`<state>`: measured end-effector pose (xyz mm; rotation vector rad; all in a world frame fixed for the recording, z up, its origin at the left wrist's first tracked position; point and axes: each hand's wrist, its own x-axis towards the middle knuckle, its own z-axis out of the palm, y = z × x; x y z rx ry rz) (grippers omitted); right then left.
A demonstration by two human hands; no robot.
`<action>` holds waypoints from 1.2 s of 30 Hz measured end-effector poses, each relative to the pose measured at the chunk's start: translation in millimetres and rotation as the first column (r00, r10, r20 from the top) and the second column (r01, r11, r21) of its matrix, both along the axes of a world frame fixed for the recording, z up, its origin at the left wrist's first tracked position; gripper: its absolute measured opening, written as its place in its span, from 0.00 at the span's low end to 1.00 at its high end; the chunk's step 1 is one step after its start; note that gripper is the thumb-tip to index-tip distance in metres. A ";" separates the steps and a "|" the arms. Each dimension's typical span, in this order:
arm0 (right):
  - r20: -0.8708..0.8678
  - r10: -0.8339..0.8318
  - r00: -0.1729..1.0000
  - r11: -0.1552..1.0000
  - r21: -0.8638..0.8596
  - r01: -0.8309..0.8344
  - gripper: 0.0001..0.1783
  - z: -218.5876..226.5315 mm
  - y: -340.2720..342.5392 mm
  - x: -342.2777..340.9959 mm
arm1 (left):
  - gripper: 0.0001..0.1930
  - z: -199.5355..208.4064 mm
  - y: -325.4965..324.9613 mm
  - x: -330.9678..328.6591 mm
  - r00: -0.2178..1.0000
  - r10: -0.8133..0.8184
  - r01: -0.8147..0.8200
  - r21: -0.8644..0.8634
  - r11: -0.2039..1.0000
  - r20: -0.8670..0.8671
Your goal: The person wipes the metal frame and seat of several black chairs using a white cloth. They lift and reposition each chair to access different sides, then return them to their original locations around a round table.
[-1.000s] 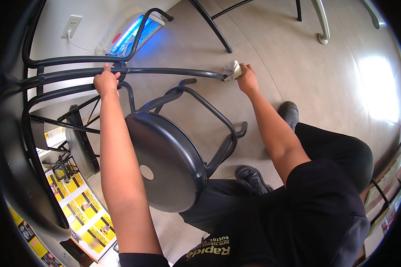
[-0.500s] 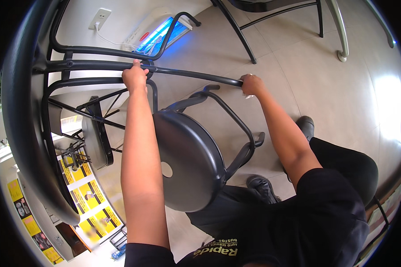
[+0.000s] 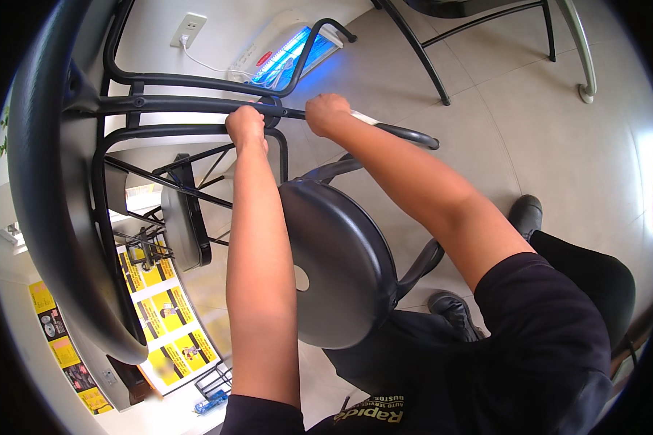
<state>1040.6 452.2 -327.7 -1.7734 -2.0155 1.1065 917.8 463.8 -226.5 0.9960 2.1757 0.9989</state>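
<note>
A black tubular-framed chair (image 3: 47, 210) is tipped on the left, its bars running out to the right. My left hand (image 3: 247, 129) is closed around the chair's middle bar. Just to its right, my right hand (image 3: 328, 114) wraps the chair leg (image 3: 410, 135), which extends past the fist to a curved end. A bit of white cloth (image 3: 363, 117) shows from under the right fingers, against the leg; most of it is hidden. Below my hands stands a stool with a round black seat (image 3: 341, 254) with a hole in it, partly covered by my left forearm.
A device glowing blue (image 3: 290, 61) sits by the wall, its cord running to an outlet (image 3: 189, 30). More chair legs (image 3: 421, 51) stand at the far right. Another dark chair (image 3: 185, 210) and yellow printed sheets (image 3: 170, 315) are at the left. My shoes (image 3: 453, 312) are near the stool.
My right hand has slid left along the chair leg, close to my left hand, uncovering the leg's curved end. The left hand keeps its grip. The whole view has shifted slightly.
</note>
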 end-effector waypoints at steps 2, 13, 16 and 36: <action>-0.015 -0.023 1.000 1.000 0.017 0.023 0.21 1.3 11.4 -14.7 | 0.14 3.0 -0.7 -2.9 0.997 0.046 -0.049 0.049 0.998 0.064; -0.389 0.111 0.915 0.989 0.134 -0.063 0.35 -44.2 43.4 -23.7 | 0.18 9.0 -0.7 -1.4 0.990 0.041 -0.050 0.065 0.997 0.137; -0.357 0.139 0.924 0.990 0.080 -0.117 0.36 -44.1 42.7 -8.7 | 0.18 10.5 -1.9 -4.2 0.991 0.042 -0.050 0.057 0.997 0.130; -0.401 0.129 0.907 0.964 0.266 -0.019 0.25 71.2 54.5 -42.9 | 0.20 24.6 -4.0 5.3 0.958 0.072 -0.206 0.492 0.846 0.276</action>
